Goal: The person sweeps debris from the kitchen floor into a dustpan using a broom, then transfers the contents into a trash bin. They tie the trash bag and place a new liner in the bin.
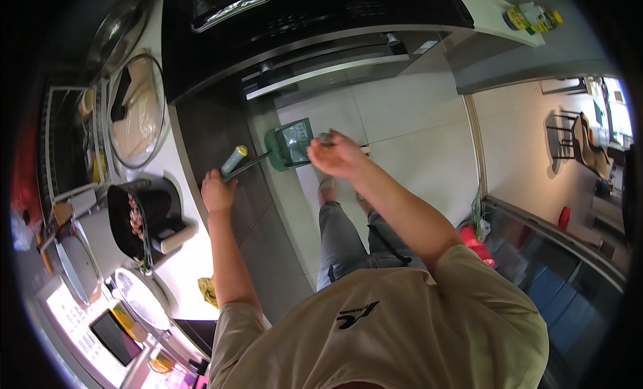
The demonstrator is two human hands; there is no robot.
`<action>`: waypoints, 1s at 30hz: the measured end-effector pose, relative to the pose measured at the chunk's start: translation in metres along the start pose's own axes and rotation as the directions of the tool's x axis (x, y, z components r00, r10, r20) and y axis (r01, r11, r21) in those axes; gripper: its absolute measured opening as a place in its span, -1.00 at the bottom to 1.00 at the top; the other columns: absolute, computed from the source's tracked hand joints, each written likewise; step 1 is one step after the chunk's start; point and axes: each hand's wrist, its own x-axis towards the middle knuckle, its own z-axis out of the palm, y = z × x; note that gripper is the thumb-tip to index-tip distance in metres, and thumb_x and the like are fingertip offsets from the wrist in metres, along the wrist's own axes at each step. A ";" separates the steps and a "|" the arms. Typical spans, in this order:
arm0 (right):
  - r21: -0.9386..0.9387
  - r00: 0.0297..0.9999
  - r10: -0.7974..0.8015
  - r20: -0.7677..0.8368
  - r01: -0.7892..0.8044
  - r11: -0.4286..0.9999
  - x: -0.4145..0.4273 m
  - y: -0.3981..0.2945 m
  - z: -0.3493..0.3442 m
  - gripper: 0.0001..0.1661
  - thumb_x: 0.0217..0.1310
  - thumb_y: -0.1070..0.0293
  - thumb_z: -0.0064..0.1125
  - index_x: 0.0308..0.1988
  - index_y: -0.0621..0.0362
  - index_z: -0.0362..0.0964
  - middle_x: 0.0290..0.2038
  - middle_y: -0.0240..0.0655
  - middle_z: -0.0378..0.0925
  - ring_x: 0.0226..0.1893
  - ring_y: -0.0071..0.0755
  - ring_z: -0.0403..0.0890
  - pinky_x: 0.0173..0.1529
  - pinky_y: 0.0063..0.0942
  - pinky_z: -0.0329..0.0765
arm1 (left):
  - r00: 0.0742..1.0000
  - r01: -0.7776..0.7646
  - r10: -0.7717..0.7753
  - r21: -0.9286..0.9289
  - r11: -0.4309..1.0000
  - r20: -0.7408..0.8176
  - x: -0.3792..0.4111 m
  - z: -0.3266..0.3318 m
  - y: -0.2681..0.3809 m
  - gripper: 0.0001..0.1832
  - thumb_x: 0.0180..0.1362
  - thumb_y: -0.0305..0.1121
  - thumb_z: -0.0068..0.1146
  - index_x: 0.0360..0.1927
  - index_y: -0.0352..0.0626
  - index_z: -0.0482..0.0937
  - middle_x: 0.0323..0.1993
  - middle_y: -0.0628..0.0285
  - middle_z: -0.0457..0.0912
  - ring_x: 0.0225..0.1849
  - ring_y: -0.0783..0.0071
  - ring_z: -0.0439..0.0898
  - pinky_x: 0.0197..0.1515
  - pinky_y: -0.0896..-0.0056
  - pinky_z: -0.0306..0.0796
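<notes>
My left hand (pixel 219 192) is closed around the upper part of a thin dark pole that runs down to a green dustpan (pixel 289 145) on the tiled floor. A pale blue cylinder with a yellow end (pixel 234 159) sticks up beside that hand; how it joins the pole is unclear. My right hand (pixel 337 155), just right of the dustpan, has its fingers curled around a small grey end of something (pixel 325 137). The rest of that object is hidden. A small beige piece (pixel 366 150) shows behind the right wrist.
A counter on the left carries a black pot (pixel 118 213), a glass-lidded pan (pixel 135 112) and knives in a holder (pixel 73 258). An oven with a metal handle (pixel 326 70) is ahead. A red bag (pixel 474 243) lies at the right, by a glass door (pixel 547 278).
</notes>
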 end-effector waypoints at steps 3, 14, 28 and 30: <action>-0.088 0.995 0.070 -0.077 -0.077 0.993 0.054 0.029 0.003 -0.54 0.27 0.03 -0.28 -0.46 0.17 0.29 -0.51 -0.23 0.43 -0.40 -0.27 0.50 -0.17 -0.22 0.47 | 1.000 0.019 -0.019 0.010 1.000 0.012 0.012 -0.008 -0.001 -0.31 -0.29 -0.25 0.32 -0.03 -0.19 0.28 -0.05 0.03 0.37 0.02 0.04 0.33 0.03 0.04 0.23; -0.646 0.966 -0.184 -0.180 0.025 0.763 -0.022 0.029 -0.063 -0.56 0.11 0.01 -0.02 -0.18 0.13 0.23 -0.39 -0.21 0.44 -0.45 -0.28 0.52 -0.30 -0.31 0.53 | 0.909 -0.162 0.003 -0.345 0.924 -0.416 -0.034 0.036 0.095 -0.37 -0.11 -0.50 0.08 0.10 -0.27 0.15 0.20 -0.16 -0.03 0.23 -0.07 -0.02 0.14 -0.07 -0.01; -0.566 0.222 -0.596 -0.771 0.187 0.803 -0.346 0.052 -0.438 -0.62 0.12 0.19 -0.10 -0.09 0.15 0.18 -0.35 -0.24 0.42 -0.54 -0.43 0.51 -0.45 -0.49 0.46 | 0.767 -0.526 0.636 -0.484 0.699 0.084 -0.129 0.113 0.259 -0.38 -0.05 -0.55 0.00 0.12 -0.27 0.07 0.22 -0.09 -0.15 0.20 -0.10 0.03 0.13 0.15 0.17; -0.528 0.215 -0.569 -0.793 0.221 0.820 -0.364 0.068 -0.468 -0.55 0.11 0.22 -0.08 -0.02 0.16 0.13 -0.29 -0.21 0.40 -0.51 -0.40 0.52 -0.41 -0.47 0.47 | 0.714 -0.551 0.683 -0.479 0.683 0.152 -0.161 0.129 0.286 -0.41 -0.05 -0.59 0.00 0.11 -0.28 0.11 0.19 -0.06 -0.05 0.11 0.07 0.22 0.07 0.26 0.23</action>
